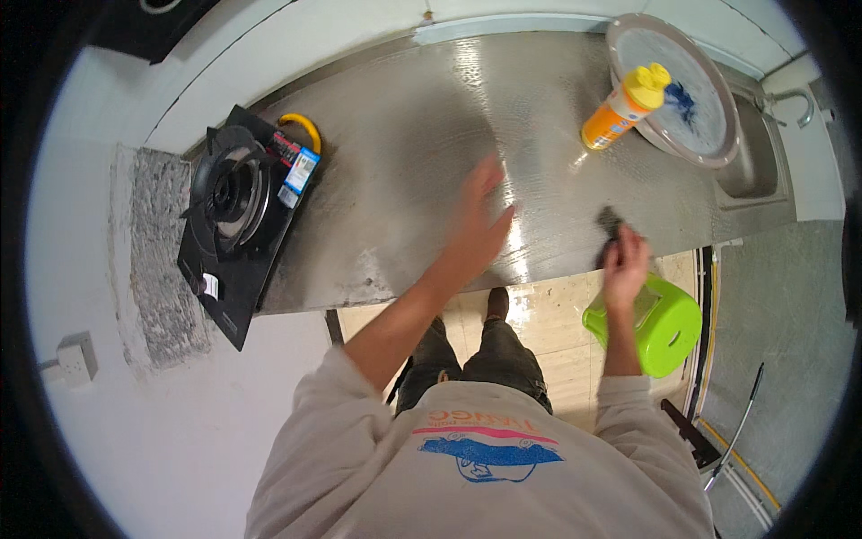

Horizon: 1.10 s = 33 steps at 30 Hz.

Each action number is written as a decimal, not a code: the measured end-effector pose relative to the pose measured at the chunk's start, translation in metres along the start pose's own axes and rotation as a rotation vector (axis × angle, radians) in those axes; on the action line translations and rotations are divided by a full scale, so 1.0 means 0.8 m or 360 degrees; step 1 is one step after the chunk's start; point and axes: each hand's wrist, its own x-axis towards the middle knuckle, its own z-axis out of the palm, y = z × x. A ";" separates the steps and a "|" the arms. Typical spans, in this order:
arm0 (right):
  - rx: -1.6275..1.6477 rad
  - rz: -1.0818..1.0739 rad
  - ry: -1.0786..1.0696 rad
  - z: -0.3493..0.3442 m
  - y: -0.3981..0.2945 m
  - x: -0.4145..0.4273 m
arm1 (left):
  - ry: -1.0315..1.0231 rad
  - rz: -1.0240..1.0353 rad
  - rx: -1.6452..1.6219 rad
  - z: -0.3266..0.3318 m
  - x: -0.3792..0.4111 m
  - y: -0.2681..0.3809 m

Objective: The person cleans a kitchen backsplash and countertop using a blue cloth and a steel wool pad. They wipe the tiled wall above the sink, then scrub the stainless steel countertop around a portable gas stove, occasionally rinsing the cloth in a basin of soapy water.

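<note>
My left hand is blurred above the wet stainless steel countertop, fingers spread and holding nothing. Near the counter's front edge, my right hand grips a small dark grey scouring pad. The pad is partly hidden by my fingers, and its material is too blurred to tell. Beyond that hand, an orange bottle with a yellow cap stands upright on the counter. It partly overlaps a round plastic basin holding foamy water and a dark blue cloth or brush-like item.
A black gas stove sits at the left end of the counter, with a yellow curved object beside it. At the right are a sink and faucet. A green plastic stool stands on the floor below my right hand.
</note>
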 end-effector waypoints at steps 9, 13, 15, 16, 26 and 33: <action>0.0535 -0.1126 -0.0699 0.205 -0.325 -0.104 | 0.1041 -0.0190 0.0216 -0.271 -0.219 -0.046; 0.0673 -0.0728 -0.0466 0.192 -0.222 -0.085 | 0.1378 -0.0107 0.0374 -0.376 -0.270 -0.054; 0.0548 -0.0151 -0.0353 0.133 -0.166 -0.051 | 0.1514 -0.0170 0.0519 -0.421 -0.298 -0.048; 0.0163 -0.0253 -0.0076 0.101 -0.145 -0.035 | 0.1540 -0.0092 0.0572 -0.442 -0.311 -0.055; 0.0523 -0.0644 -0.0731 0.282 -0.430 -0.240 | 0.1375 -0.0005 0.0520 -0.472 -0.273 -0.070; 0.0049 -0.0383 -0.0157 0.152 -0.265 -0.128 | 0.1464 -0.0063 0.0777 -0.517 -0.320 -0.084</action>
